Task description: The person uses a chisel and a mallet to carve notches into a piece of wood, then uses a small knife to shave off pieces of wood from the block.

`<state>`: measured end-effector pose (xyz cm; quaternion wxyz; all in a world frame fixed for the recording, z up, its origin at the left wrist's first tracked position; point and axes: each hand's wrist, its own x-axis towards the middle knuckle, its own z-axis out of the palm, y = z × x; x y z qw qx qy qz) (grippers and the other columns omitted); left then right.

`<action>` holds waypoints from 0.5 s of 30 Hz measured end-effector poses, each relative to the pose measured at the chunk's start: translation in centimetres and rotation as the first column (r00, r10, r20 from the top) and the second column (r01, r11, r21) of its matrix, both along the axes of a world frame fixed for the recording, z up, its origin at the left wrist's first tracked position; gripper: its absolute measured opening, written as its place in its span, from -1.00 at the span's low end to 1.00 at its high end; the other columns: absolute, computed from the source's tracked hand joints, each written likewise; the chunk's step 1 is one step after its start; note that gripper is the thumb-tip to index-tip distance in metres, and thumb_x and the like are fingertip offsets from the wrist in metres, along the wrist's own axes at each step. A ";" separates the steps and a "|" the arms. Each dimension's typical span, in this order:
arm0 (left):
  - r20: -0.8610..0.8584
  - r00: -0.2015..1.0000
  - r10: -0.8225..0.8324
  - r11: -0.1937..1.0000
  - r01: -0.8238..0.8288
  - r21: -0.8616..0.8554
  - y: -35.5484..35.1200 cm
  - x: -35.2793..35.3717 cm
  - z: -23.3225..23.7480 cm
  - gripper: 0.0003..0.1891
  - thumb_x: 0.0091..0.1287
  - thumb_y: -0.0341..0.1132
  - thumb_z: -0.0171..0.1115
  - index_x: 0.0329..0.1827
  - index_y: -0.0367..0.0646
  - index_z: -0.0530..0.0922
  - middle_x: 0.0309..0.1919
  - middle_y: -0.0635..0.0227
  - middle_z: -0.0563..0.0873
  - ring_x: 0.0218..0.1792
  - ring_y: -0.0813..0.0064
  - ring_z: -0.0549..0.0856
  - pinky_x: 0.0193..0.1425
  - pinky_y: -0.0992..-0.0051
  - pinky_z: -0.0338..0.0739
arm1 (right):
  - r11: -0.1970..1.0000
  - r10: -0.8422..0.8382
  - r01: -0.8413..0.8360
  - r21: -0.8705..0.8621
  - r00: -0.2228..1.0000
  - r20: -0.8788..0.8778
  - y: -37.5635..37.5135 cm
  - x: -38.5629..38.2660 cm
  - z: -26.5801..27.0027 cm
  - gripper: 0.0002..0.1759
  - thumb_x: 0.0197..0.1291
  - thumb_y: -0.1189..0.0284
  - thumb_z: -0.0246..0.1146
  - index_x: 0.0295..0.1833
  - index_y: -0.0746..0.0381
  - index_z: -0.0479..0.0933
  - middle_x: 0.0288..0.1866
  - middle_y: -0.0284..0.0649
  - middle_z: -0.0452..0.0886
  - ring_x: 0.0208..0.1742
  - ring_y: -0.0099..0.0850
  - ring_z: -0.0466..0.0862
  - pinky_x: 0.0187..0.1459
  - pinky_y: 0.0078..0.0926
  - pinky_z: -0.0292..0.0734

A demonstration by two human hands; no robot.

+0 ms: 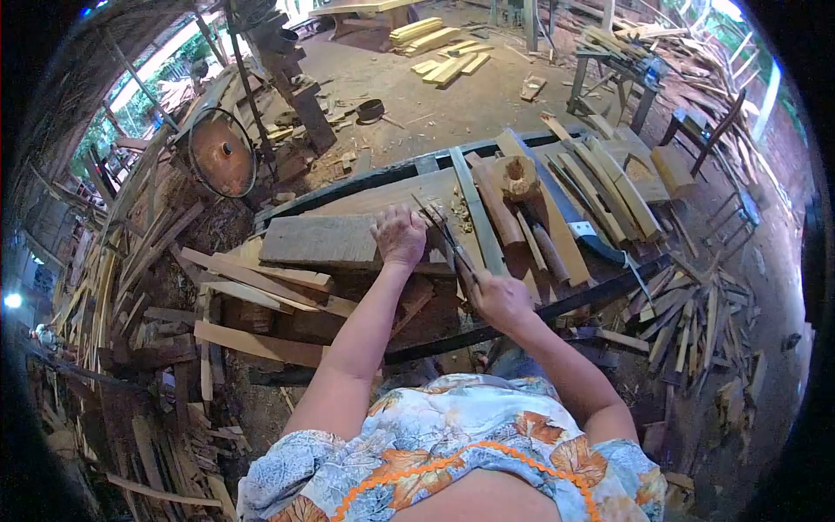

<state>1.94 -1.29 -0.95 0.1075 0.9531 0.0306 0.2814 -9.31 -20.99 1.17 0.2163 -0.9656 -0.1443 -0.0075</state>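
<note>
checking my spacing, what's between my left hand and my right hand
Between the left hand and the right hand, the head view shows the two-pronged tool that the right hand holds and an end of the weathered board.

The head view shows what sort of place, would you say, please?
Probably a woodworking workshop: a handsaw lies among wooden strips, light boards are stacked beyond, and loose sticks are heaped at the right.

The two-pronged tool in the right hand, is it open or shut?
Slightly open: beyond the right hand, the two-pronged tool shows a gap between its thin ends.
</note>
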 end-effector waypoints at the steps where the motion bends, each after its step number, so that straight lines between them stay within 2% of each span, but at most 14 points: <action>1: 0.002 1.000 0.003 1.000 -0.003 0.004 0.0 0.1 -0.1 -0.78 0.23 -0.14 0.02 -0.25 -0.07 0.51 -0.20 0.21 0.57 -0.08 0.15 0.52 0.00 0.09 0.34 | 0.997 0.055 -0.052 -0.063 0.998 0.041 0.9 1.5 -0.1 -0.76 0.22 0.33 0.03 -0.24 0.25 0.52 -0.39 0.02 0.64 -0.32 -0.05 0.67 -0.32 -0.09 0.55; 3: 0.020 1.000 0.017 1.000 -0.017 0.007 0.0 0.2 -0.4 -0.78 0.23 -0.14 0.03 -0.26 -0.08 0.51 -0.21 0.22 0.57 -0.09 0.15 0.52 -0.01 0.09 0.34 | 0.997 0.003 -0.011 0.079 0.995 0.104 2.9 5.2 -1.3 -0.78 0.20 0.34 0.05 -0.28 0.22 0.54 -0.35 -0.01 0.65 -0.31 -0.08 0.68 -0.35 -0.16 0.56; 6: 0.004 1.000 0.002 1.000 -0.002 0.026 0.3 0.5 -0.8 -0.78 0.22 -0.15 0.04 -0.26 -0.08 0.51 -0.21 0.22 0.57 -0.09 0.15 0.52 -0.02 0.11 0.34 | 0.995 -0.019 0.009 0.102 0.995 0.094 4.7 7.8 -0.9 -0.81 0.17 0.37 0.05 -0.28 0.18 0.56 -0.31 -0.03 0.65 -0.31 -0.07 0.67 -0.34 -0.17 0.57; 9: 0.034 0.999 0.034 0.999 -0.034 0.024 0.0 0.4 -0.7 -0.78 0.21 -0.15 0.04 -0.26 -0.09 0.52 -0.21 0.22 0.57 -0.09 0.15 0.52 -0.02 0.11 0.34 | 0.983 -0.041 0.029 0.183 0.997 0.064 4.1 7.4 -3.2 -0.81 0.17 0.37 0.05 -0.25 0.15 0.56 -0.35 -0.04 0.65 -0.33 -0.06 0.67 -0.34 -0.16 0.56; 11: 0.020 0.999 0.025 0.999 -0.025 0.022 0.1 0.5 -0.6 -0.78 0.21 -0.16 0.04 -0.26 -0.09 0.52 -0.21 0.22 0.57 -0.09 0.15 0.52 -0.01 0.11 0.34 | 0.997 0.006 -0.012 0.078 0.996 0.085 1.7 3.9 -2.3 -0.82 0.19 0.35 0.06 -0.22 0.14 0.55 -0.40 -0.05 0.64 -0.32 -0.07 0.67 -0.34 -0.12 0.55; 13: 0.000 1.000 0.022 1.000 -0.022 0.013 0.0 0.5 -0.5 -0.78 0.21 -0.16 0.03 -0.25 -0.09 0.52 -0.21 0.22 0.57 -0.09 0.15 0.52 -0.01 0.11 0.34 | 0.998 -0.019 0.019 0.053 1.000 -0.017 -0.4 -0.8 -0.1 -0.83 0.18 0.34 0.09 -0.23 0.16 0.54 -0.46 -0.05 0.62 -0.35 -0.07 0.67 -0.37 -0.11 0.53; 15: -0.013 1.000 0.025 1.000 -0.025 -0.002 -0.1 0.4 -0.3 -0.77 0.22 -0.16 0.03 -0.25 -0.10 0.51 -0.20 0.22 0.56 -0.09 0.15 0.52 0.00 0.11 0.34 | 0.997 -0.031 0.032 0.072 0.999 -0.011 -2.1 -3.3 -0.3 -0.84 0.18 0.35 0.10 -0.23 0.17 0.53 -0.47 -0.04 0.62 -0.37 -0.07 0.66 -0.37 -0.11 0.53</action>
